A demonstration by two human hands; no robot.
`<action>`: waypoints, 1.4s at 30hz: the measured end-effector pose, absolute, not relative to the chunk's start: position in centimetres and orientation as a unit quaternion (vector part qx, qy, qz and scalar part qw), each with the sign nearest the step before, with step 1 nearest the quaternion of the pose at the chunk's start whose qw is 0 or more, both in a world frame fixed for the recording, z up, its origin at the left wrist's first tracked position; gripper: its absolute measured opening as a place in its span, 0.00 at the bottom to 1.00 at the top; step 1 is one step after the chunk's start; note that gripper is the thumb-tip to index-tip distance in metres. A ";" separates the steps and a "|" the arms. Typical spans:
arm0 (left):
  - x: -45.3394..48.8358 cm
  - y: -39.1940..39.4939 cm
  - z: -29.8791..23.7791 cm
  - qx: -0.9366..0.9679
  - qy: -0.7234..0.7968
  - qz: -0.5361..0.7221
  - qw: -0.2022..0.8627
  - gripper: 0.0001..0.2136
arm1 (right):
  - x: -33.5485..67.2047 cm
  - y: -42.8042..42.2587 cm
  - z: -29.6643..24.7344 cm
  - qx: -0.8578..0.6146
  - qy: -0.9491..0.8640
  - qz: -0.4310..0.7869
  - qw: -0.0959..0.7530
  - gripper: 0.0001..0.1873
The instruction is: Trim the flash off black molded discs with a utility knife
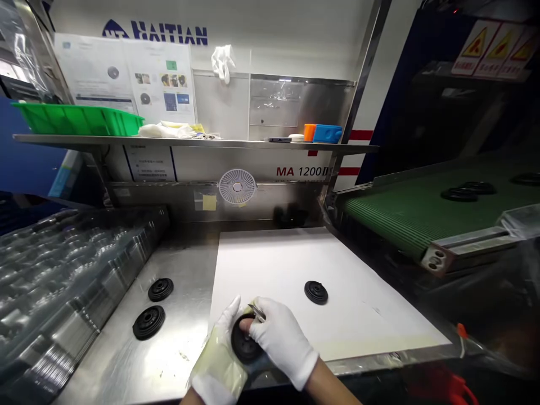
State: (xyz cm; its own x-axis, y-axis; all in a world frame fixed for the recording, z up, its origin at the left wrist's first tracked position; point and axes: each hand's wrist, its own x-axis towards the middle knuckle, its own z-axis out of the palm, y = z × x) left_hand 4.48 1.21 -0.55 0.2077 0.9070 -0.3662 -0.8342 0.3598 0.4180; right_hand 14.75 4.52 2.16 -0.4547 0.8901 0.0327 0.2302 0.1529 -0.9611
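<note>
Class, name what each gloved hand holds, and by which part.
The left hand grips a black moulded disc by its rim; the right hand holds a small metal tool, its held part hidden.

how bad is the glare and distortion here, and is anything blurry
In the head view, the wide lens bends the shelf and stretches the frame's edges; glare streaks the clear plastic trays and the stainless bench; the white glove on the right hand is nearly blown out; the black moulded disc is dark but not visibly blurred; the right corner sits in deep shadow.
</note>
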 end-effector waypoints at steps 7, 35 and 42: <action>2.3 0.2 0.6 -0.044 0.278 0.676 0.681 0.15 | 16.7 3.7 1.7 -0.390 -0.671 0.470 0.421 0.22; 3.3 1.9 0.9 -0.007 0.297 0.745 0.597 0.03 | 13.9 0.7 -2.4 -0.503 -0.829 0.135 0.204 0.13; 2.8 1.6 0.0 0.021 0.299 0.744 0.598 0.15 | 14.1 1.0 -2.1 -0.495 -0.822 0.176 0.222 0.15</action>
State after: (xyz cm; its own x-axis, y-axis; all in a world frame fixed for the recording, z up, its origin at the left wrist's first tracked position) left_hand 2.82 1.56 0.02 -0.2842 0.9017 -0.3259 -0.8768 -0.1069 0.4689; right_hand 14.13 1.00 -2.12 -0.4120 0.8909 0.1911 0.7347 0.4489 -0.5086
